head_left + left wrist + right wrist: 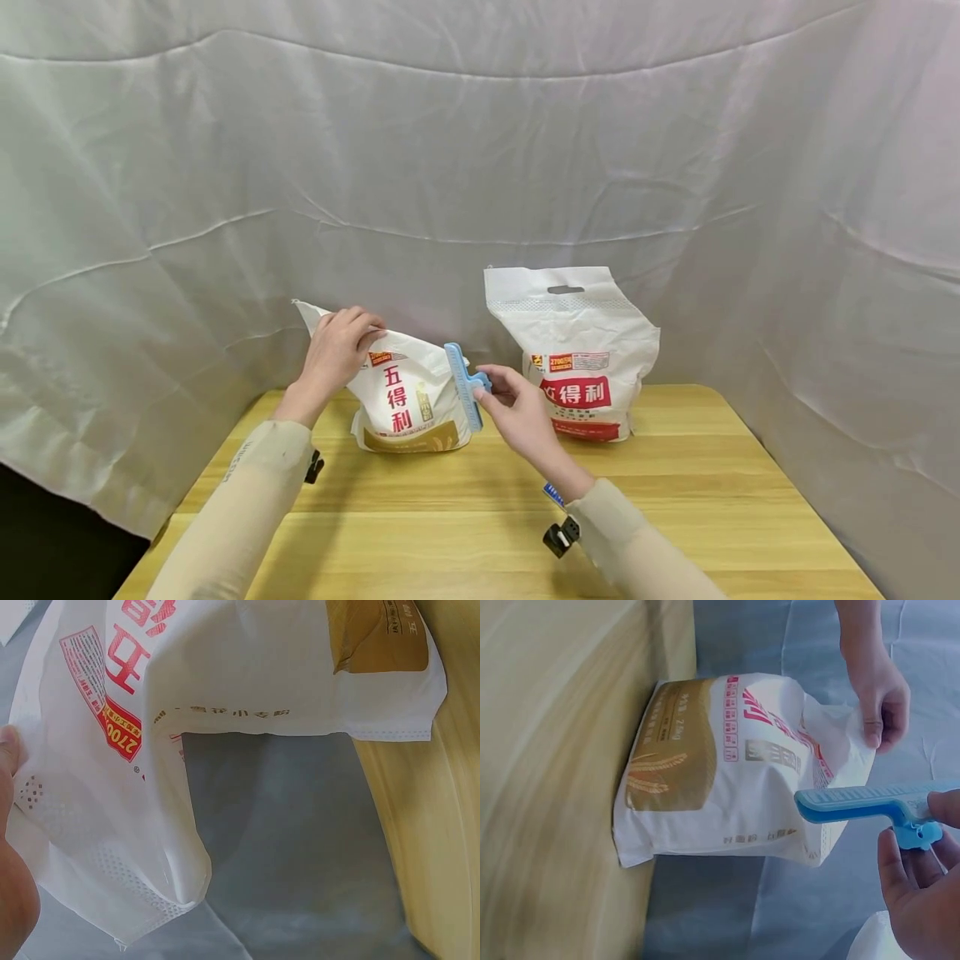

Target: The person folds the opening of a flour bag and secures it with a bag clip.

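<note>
A white flour bag (408, 400) with red characters stands on the wooden table (465, 533), its top folded over to the left. My left hand (366, 331) grips that folded top edge. My right hand (484, 390) pinches the handle of a long blue sealing clip (462, 390), which lies against the bag's right edge. In the right wrist view the clip (855, 802) crosses the bag (727, 765) near its top, while the left hand (877, 712) holds the crumpled top. The left wrist view shows the bag (225, 682) up close, with a fingertip (9, 746) on its perforated edge.
A second, fuller white bag (576, 350) with a cut-out handle stands upright to the right, just behind my right hand. White cloth (480, 167) hangs behind and at both sides of the table. Small black clips hang at both sleeves.
</note>
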Tool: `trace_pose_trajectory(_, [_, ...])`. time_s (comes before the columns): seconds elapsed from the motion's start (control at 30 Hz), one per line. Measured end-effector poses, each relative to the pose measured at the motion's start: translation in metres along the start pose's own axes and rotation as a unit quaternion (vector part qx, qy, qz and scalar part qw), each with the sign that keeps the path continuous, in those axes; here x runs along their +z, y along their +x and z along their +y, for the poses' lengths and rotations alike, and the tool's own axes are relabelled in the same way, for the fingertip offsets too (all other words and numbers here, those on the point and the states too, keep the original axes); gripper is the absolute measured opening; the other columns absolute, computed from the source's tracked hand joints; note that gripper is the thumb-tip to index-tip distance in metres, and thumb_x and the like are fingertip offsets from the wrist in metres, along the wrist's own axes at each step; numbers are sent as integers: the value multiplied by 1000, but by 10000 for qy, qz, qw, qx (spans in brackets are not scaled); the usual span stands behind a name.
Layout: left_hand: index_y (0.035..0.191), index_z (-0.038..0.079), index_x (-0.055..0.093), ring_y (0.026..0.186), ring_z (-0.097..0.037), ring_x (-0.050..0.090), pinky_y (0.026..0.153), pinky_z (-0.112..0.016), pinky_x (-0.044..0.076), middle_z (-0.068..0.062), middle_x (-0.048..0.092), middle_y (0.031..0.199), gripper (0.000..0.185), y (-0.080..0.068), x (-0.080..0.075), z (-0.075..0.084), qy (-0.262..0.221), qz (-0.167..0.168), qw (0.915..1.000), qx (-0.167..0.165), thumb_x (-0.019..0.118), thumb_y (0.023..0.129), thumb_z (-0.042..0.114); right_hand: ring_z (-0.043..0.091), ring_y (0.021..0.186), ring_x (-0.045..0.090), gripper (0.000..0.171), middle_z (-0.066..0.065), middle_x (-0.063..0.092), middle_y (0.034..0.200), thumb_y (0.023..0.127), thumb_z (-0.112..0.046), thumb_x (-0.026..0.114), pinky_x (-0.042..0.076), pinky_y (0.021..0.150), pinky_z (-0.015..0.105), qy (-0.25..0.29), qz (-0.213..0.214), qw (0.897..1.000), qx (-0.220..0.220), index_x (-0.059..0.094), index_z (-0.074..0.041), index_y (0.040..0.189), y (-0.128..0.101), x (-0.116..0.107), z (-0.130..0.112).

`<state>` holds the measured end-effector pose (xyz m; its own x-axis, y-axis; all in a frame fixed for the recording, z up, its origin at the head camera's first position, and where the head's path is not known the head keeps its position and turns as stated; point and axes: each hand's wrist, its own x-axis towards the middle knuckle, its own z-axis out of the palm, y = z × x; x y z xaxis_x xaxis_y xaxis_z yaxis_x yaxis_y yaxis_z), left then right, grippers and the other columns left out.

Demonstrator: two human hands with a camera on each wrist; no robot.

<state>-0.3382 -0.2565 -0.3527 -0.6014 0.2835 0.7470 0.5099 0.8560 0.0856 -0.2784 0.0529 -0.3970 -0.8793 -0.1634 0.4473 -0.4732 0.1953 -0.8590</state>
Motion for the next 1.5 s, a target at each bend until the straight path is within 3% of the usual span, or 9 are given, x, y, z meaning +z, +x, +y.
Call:
trace_pose_trajectory(0.43, [103,11,72,97,-30,64,92,-51,47,-5,69,99,6,0,0,1,27,-13,10000,29,72,98,14,25,106,72,33,13,75,114,97,-8,74,60,92,34,-165,126,9987,-460,69,-3,129,34,4,-5])
trace_pose_trajectory(0.73, [103,9,72,97,-31,65,91,-51,48,-6,70,99,8,1,1,1,47,87,9998,150,74,96,12,24,110,72,35,11,73,119,96,-8,75,59,92,31,-827,52,9934,-792,70,-5,130,55,7,-12])
trace_pose_trajectory(1.23, [103,9,72,95,-31,65,90,-51,49,-7,70,100,8,1,2,1,159,265,9993,197,74,96,11,33,110,71,32,18,71,118,96,-7,74,59,94,35,-914,-241,9893,-1114,70,1,127,89,14,-15])
trace_pose_trajectory(1.5, [103,7,72,95,-32,65,96,-52,49,-8,70,100,10,2,2,2,225,356,9990,139,75,95,11,28,98,74,28,17,74,110,95,-5,74,61,86,33,-808,-426,9881,-1236,70,1,122,105,19,-17])
